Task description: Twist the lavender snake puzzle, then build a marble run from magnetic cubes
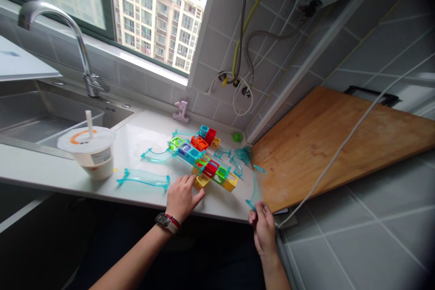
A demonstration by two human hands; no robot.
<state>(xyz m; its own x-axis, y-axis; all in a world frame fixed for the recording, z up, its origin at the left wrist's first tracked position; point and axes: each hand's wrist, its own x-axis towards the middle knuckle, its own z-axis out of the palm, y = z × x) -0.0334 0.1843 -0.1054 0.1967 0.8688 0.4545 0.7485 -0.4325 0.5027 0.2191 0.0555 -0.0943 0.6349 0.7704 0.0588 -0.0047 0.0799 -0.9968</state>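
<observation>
My right hand [263, 229] pinches the lower end of a clear teal curved track piece [258, 186], which stands up in front of the wooden board. My left hand [183, 197] rests on the counter with thumb and fingers apart, its fingertips beside a yellow see-through block [202, 182]; whether they touch it I cannot tell. That block sits at the near side of a joined row of colourful hollow blocks [192, 153]. Behind the row are an orange block [199, 143] and a red block [210, 136].
A flat teal track piece [144, 177] and a curved one [156, 156] lie left of the blocks. A lidded cup with a straw [98, 158] stands by the sink [50, 118]. At right leans a wooden board [340, 145], crossed by a white cable [343, 142].
</observation>
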